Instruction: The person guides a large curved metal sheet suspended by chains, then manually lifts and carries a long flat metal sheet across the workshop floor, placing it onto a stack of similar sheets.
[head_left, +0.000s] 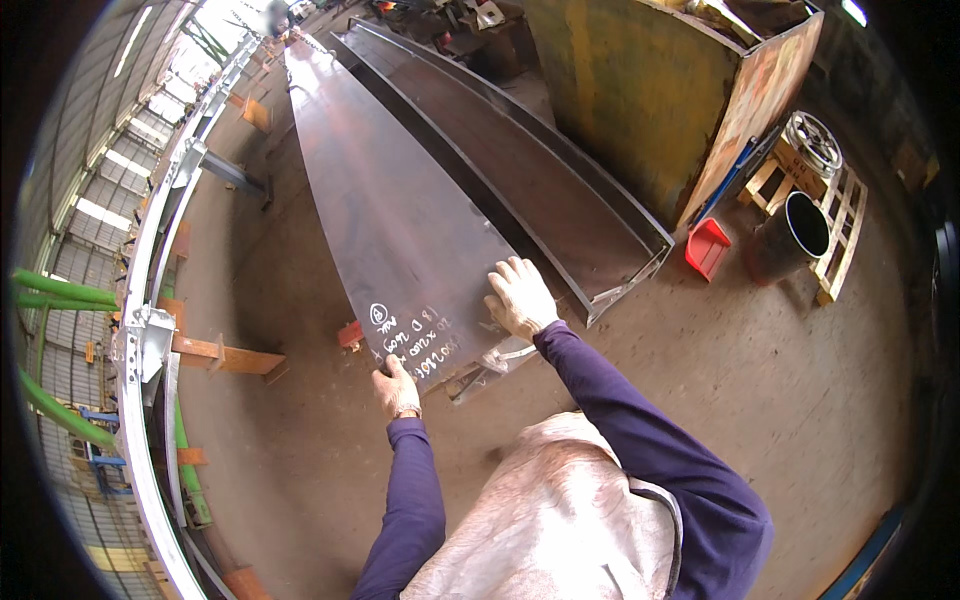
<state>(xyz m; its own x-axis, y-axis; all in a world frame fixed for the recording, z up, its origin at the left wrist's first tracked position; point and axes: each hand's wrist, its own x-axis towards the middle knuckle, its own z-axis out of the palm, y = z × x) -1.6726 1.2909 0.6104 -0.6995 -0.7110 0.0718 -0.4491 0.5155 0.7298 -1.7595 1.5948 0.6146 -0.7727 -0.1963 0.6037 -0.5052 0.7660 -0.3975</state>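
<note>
A long flat grey steel plate [400,215] stretches away from me, narrowing into the distance, with white handwritten marks near its close end. My left hand [397,388], in a pale glove, grips the plate's near left corner, thumb on top and the other fingers mostly hidden at the edge. At the near right corner, my right hand [522,300], also gloved, is closed over the plate's edge with its fingers bent on the upper face. Under the close end, part of a metal support [490,372] shows. A small red piece [350,335] sits by the left edge.
Right of the plate lies a long steel channel [560,190] with raised sides. Beyond it stand a big rusty yellow metal box [640,100], a red dustpan [708,250], a black bucket [790,240] and a wooden pallet [845,225]. A long steel beam [135,400] with brown brackets runs along the left.
</note>
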